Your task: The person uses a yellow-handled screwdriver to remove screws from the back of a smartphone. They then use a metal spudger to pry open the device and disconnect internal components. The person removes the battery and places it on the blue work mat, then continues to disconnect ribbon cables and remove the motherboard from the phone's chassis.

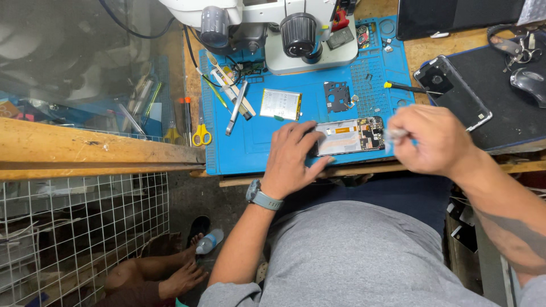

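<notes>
An opened phone [348,136] lies on the blue work mat [256,142] near its front edge, with its circuit board and an orange flex cable showing. My left hand [293,159] rests flat on the mat and holds the phone's left end. My right hand [429,139] is closed around a thin silver tool [395,134] with a blue part, its tip at the phone's right end. A flat white battery [280,104] and a black metal shield plate [338,95] lie on the mat behind the phone.
A microscope [284,28] stands at the back of the mat. Tweezers [236,108], yellow-handled scissors [201,134] and small tools lie at left. A yellow-tipped screwdriver [406,87], a black phone [453,91] on a dark pad, keys [517,48] and a mouse [529,82] are at right.
</notes>
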